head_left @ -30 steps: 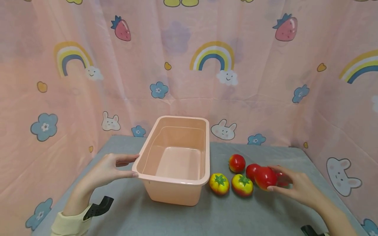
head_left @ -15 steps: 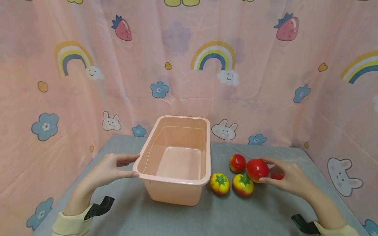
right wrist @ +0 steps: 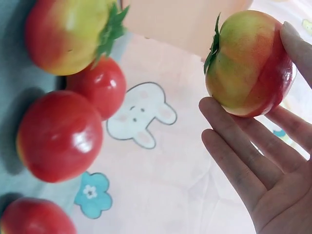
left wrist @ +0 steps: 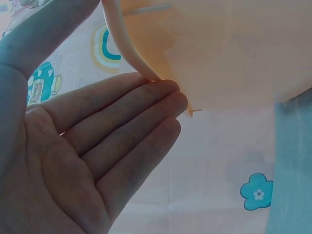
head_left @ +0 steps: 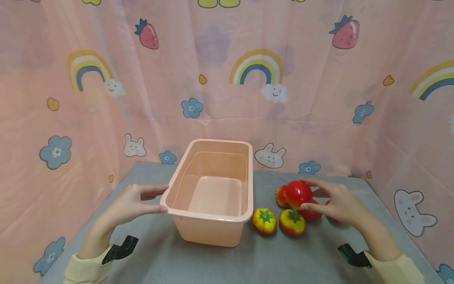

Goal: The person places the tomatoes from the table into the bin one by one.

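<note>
My right hand (head_left: 338, 203) pinches a red and yellow tomato (head_left: 297, 194) between thumb and fingertips, raised over the other tomatoes. The right wrist view shows its green leafy calyx and yellow-green side facing away from the palm. My left hand (head_left: 136, 201) touches the rim at the near left corner of a peach plastic bin (head_left: 205, 217), thumb and fingers spread apart. In the left wrist view its fingers (left wrist: 131, 112) lie nearly straight against the rim. The bin has nothing inside.
Two yellow-topped tomatoes, the left one (head_left: 265, 221) beside the bin and the other (head_left: 292, 223) to its right, lie on the grey table (head_left: 269, 260). Redder tomatoes sit behind them, partly hidden by the held one and my right hand. A printed curtain (head_left: 227, 110) hangs behind.
My right hand has lifted the tomato and carried it left and away from me, from the right of the group to above it. My left hand and the bin stay put.
</note>
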Demonstrator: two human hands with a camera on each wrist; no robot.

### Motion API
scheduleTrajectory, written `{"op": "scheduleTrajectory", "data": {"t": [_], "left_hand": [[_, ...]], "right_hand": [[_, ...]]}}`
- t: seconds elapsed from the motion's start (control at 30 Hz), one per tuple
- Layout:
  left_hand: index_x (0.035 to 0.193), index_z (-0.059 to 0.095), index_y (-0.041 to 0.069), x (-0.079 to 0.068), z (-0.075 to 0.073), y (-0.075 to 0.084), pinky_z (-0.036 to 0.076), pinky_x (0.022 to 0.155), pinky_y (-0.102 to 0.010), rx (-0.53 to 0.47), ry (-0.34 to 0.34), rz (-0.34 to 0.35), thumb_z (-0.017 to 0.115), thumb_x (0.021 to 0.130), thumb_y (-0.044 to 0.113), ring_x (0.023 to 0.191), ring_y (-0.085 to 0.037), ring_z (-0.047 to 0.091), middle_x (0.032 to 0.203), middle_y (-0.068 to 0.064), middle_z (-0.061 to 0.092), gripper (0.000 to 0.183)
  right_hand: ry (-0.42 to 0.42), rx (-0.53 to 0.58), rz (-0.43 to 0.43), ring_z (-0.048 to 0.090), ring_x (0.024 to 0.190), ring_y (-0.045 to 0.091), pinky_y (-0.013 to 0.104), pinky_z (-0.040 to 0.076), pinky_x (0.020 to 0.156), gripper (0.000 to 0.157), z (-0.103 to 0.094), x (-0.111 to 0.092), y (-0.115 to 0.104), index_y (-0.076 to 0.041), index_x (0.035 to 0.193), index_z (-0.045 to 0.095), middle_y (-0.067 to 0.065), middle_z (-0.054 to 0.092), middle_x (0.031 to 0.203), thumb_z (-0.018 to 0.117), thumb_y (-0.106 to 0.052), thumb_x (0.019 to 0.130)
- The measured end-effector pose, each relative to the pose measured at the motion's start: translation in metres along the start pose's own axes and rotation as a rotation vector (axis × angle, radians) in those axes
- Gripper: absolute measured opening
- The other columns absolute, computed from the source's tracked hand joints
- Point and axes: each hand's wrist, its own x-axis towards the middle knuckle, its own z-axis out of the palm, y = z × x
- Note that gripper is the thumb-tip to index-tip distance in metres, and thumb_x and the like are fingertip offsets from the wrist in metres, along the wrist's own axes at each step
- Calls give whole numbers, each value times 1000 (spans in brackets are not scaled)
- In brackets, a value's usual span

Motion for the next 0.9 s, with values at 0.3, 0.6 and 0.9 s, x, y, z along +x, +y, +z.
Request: {"op": "scheduleTrajectory", "data": {"t": [0.3, 0.6, 0.9], "left_hand": [[127, 62, 12, 0, 1, -2, 50, 97, -39, 4, 3, 5, 77, 74, 47, 114, -25, 61, 126, -4, 63, 66], [128, 61, 11, 0, 0, -2, 51, 97, -38, -15, 11, 19, 78, 74, 44, 114, -25, 61, 125, -4, 64, 65], [128, 61, 12, 0, 0, -4, 51, 97, -38, -23, 3, 11, 78, 74, 43, 114, -25, 61, 126, -4, 63, 65]], "right_hand": [[11, -5, -77, 70, 88, 19, 37, 61, 71, 69, -1, 17, -7, -12, 129, 56, 8, 68, 115, 80, -42, 73], [1, 17, -104, 70, 90, 18, 36, 61, 72, 72, -5, 30, -19, -11, 132, 55, 7, 66, 119, 81, -40, 72], [-4, 26, -134, 69, 94, 21, 37, 61, 74, 71, -7, 44, -33, -14, 132, 54, 7, 64, 122, 82, -39, 72]]}}
